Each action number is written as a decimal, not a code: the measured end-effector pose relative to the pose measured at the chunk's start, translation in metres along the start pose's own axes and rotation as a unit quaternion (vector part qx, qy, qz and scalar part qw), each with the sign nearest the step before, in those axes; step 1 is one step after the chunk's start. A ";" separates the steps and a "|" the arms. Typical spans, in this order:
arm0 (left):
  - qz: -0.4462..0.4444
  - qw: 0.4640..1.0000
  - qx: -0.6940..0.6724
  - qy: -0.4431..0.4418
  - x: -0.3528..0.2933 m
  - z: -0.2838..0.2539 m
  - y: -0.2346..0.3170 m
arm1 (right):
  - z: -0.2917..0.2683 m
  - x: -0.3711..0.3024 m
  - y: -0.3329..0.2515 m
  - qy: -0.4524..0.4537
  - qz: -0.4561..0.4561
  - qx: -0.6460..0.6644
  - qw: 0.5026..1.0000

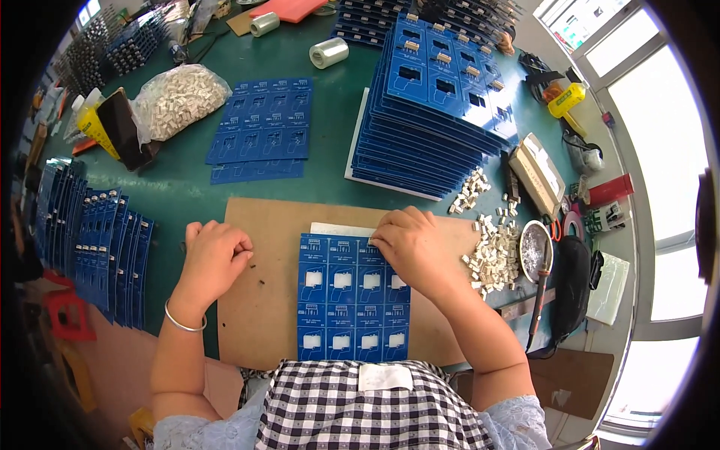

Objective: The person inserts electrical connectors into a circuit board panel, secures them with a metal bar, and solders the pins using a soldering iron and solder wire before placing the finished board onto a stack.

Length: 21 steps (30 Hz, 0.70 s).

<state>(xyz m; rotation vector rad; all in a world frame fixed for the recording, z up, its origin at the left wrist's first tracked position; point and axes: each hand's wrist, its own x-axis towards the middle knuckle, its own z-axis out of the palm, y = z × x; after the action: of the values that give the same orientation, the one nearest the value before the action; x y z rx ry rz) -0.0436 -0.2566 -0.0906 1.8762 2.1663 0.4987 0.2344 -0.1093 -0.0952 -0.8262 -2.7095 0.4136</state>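
A blue circuit board panel (328,295) with rows of cut-outs lies on a brown cardboard sheet (262,322) in front of me. White shows through the cut-outs, and a pale strip sticks out past the panel's far edge. My right hand (411,244) is over the panel's far right part, its fingertips pinched on a small white connector (371,241) at the top row; the fingers partly hide it. My left hand (216,260) hovers over the cardboard's left side, fingers curled and thumb near the index finger. Whatever it holds, if anything, is hidden.
Loose white connectors (491,255) lie right of the cardboard, near a white bowl (535,251) and a soldering iron (537,300). A tall stack of blue boards (420,127) stands behind. Flat boards (262,124), a bag of connectors (184,101) and upright boards (97,247) are at left.
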 end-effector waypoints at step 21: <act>0.042 0.999 -0.016 -0.030 0.002 -0.003 0.005 | 0.011 -0.018 -0.008 0.059 -0.070 -0.113 0.989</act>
<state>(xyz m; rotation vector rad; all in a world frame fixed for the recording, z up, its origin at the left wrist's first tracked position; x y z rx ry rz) -0.0407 -0.2539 -0.0855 1.9460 2.0370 0.4836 0.2412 -0.1279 -0.1064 -0.6855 -2.7140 0.0245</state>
